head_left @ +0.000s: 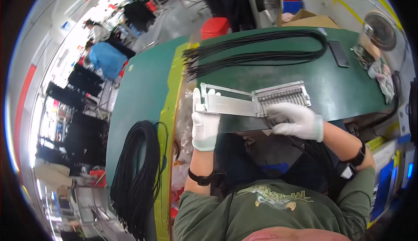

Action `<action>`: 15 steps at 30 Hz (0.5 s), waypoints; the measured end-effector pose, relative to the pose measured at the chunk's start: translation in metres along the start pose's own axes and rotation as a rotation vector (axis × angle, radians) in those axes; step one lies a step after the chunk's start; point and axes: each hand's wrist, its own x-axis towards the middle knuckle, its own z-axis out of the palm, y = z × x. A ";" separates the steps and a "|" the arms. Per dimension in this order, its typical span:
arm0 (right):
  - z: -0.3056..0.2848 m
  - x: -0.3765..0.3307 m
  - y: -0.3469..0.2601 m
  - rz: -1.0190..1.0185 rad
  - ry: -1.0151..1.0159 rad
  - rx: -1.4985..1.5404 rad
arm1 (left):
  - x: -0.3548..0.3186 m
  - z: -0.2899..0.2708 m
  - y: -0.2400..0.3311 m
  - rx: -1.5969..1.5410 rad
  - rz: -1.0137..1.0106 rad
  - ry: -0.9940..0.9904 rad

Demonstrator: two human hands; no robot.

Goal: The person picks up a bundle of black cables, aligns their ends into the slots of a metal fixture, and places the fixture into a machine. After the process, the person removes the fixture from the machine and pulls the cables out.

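A silver metal hinged fixture lies opened out at the table's near edge. Its left half is a grooved plate with an open frame; the right half carries a row of narrow slots. My left hand, in a white glove, grips the fixture's left end, fingers behind it. Over the near side of the slotted half is my right hand, also gloved, with fingers curled around dark strands. Those look like black cords, which hang below the hand toward my lap; their ends are hidden by the glove.
A long looped bundle of black cords lies across the green table. Another bundle rests on the left table. A phone and a round metal-faced device are at right. A red stool stands behind; people work far left.
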 end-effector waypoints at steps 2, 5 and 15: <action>-0.028 -0.023 0.031 0.278 0.130 -0.166 | -0.013 -0.009 0.021 -0.227 -0.024 0.226; -0.060 -0.078 0.062 0.477 0.369 -0.297 | -0.041 -0.063 0.033 0.292 0.049 0.498; -0.051 -0.104 0.105 1.009 0.047 -0.368 | -0.002 -0.009 -0.024 2.062 -0.056 -0.413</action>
